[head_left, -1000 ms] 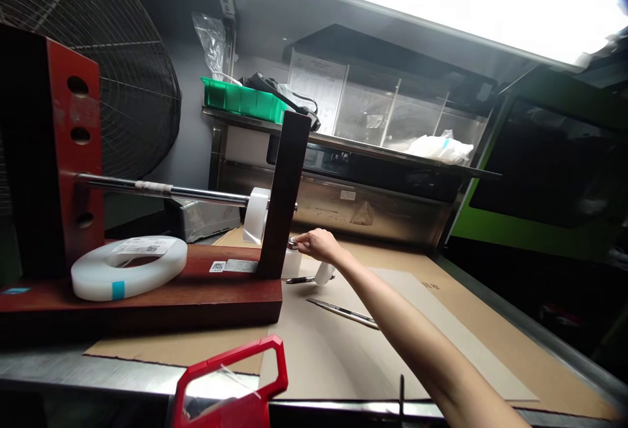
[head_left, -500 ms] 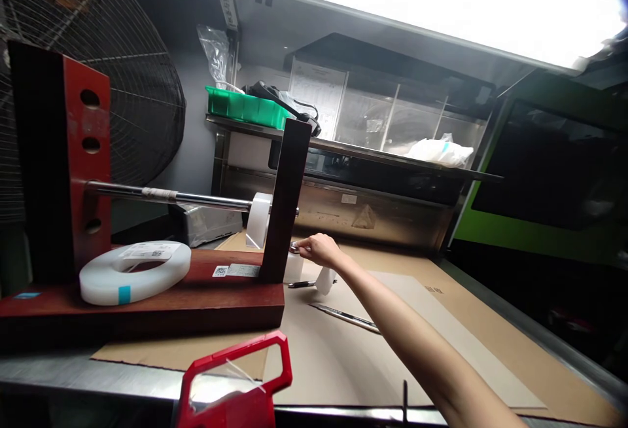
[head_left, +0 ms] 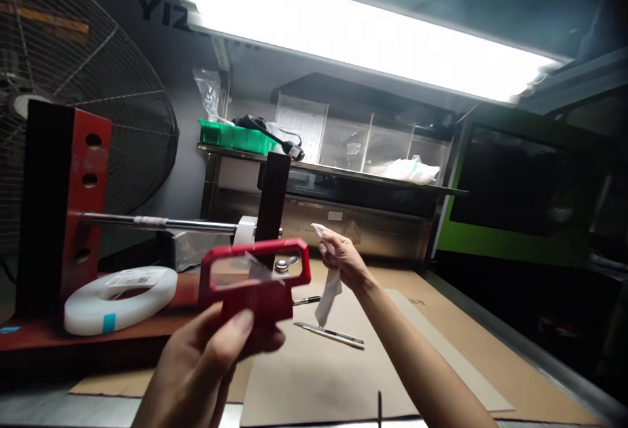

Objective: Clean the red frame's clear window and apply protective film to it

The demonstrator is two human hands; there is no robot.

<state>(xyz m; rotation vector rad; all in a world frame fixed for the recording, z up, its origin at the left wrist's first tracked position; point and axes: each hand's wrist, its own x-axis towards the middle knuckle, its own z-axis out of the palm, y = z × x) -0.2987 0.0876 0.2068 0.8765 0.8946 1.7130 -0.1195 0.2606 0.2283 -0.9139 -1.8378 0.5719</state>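
Up front, my left hand [head_left: 206,362] grips a red tape cutter [head_left: 255,281], raised above the cardboard sheet [head_left: 343,375]. Further out, my right hand [head_left: 341,258] pinches a white tape strip [head_left: 328,294] that hangs down, just beside the wooden stand [head_left: 269,199].

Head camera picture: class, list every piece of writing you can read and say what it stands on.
"YIZ": large dark letters on the grey wall panel, cut off by the glare of the light.
White label on the white tape roll: print too small to read.
White sheet behind the clear shelf panel: blurred, unreadable.
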